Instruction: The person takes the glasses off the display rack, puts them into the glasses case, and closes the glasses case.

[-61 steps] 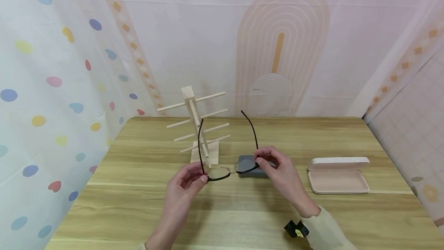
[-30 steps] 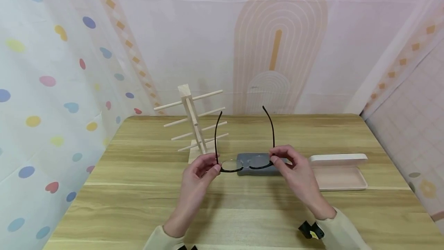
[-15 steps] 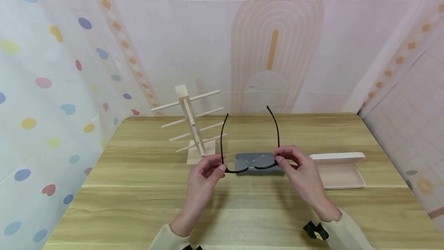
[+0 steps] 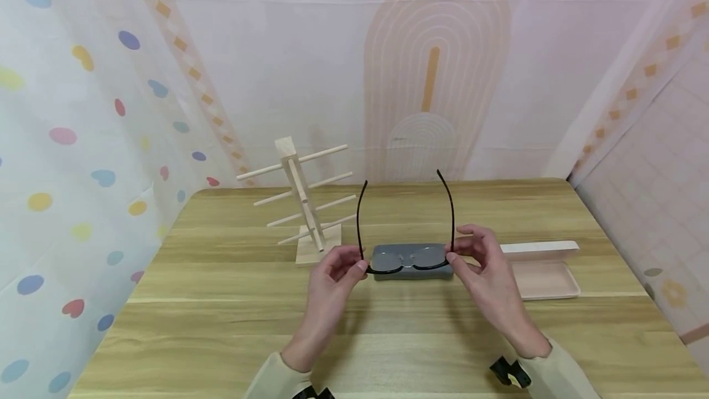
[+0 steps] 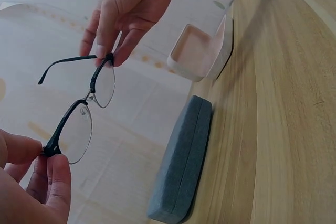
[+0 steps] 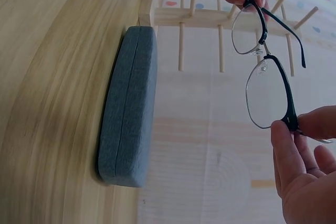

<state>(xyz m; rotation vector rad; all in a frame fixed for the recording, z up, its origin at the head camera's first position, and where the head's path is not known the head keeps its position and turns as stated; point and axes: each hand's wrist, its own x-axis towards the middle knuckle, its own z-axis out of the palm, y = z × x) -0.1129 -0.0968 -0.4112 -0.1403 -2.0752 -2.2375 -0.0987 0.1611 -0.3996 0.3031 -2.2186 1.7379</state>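
Held up above the table is a pair of eyeglasses [image 4: 432,267] with black upper rims and thin metal lower rims. Both temples are unfolded and point away from me. My left hand [image 4: 331,285] pinches the left hinge corner between thumb and fingers. At the opposite corner my right hand [image 4: 492,279] pinches the frame the same way. Directly behind the glasses in the head view, a closed grey-blue glasses case [image 4: 412,249] lies on the table. In the left wrist view that case [image 5: 181,161] sits clearly apart from the lifted glasses [image 5: 65,121].
A wooden display stand [image 4: 304,189] with several pegs rises at the back left. An opened case [image 4: 545,279], white outside and pale pink inside, lies right of my right hand. The wooden table [image 4: 221,319] ends at a patterned curtain [image 4: 310,48].
Both hands have carried the eyeglasses rightward from in front of the wooden stand to in front of the grey-blue case. The view has shifted slightly. Both grips stay on the frame corners.
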